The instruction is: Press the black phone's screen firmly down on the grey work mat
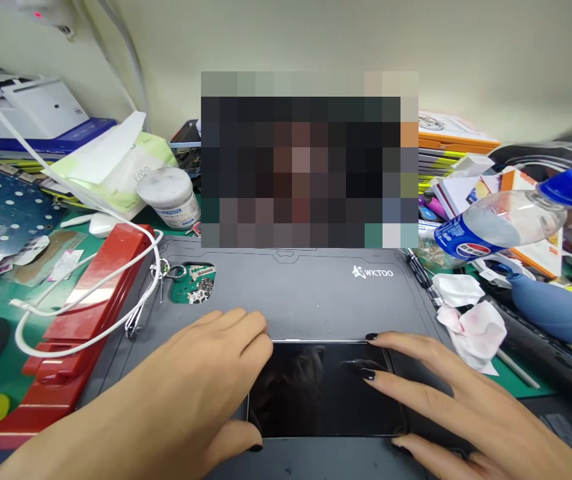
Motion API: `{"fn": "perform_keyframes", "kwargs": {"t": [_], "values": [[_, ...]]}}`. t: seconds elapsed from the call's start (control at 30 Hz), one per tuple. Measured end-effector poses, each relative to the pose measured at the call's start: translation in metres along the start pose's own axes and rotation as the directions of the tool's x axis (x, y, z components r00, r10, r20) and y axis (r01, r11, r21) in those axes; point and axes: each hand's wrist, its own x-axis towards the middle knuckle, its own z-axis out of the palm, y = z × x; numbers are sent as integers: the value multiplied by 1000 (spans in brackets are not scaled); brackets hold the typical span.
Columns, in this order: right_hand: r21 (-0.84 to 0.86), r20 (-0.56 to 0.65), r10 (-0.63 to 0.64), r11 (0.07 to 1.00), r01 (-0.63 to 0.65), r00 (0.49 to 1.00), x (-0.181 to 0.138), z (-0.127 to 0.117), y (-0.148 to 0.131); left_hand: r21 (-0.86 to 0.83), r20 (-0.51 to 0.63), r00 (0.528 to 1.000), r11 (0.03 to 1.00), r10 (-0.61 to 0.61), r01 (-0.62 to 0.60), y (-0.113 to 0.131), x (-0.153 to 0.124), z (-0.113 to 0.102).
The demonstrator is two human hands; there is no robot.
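Note:
A dark-screened smartphone (329,393) lies sideways, screen up, on the grey work mat (286,287). My left hand (216,373) grips its left end, fingers curled at the far corner and thumb at the near corner. At the right end, my right hand (446,393) spans the phone: one fingertip rests at the far edge, another on the glass, and the thumb touches the near edge. Dim reflections show on the screen. Whatever lies under the phone is hidden.
A red tool (86,293) with a looped white cable (159,267) lies left. Small metal parts (201,288) sit in a mat cutout. A white jar (169,193) stands behind. Right are a bottle (496,227), crumpled tissues (473,327) and a blue air blower (556,303). A pixelated block hides the back centre.

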Motion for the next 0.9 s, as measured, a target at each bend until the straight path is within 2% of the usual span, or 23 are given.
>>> {"fn": "perform_keyframes", "kwargs": {"t": [0.73, 0.9], "values": [[-21, 20, -21, 1000, 21, 1000, 3, -1, -3, 67, -6, 1000, 997, 27, -27, 0, 3, 2], [-9, 18, -6, 1000, 7, 1000, 4, -3, -5, 79, -76, 996, 996, 55, -49, -3, 2, 5]]}}
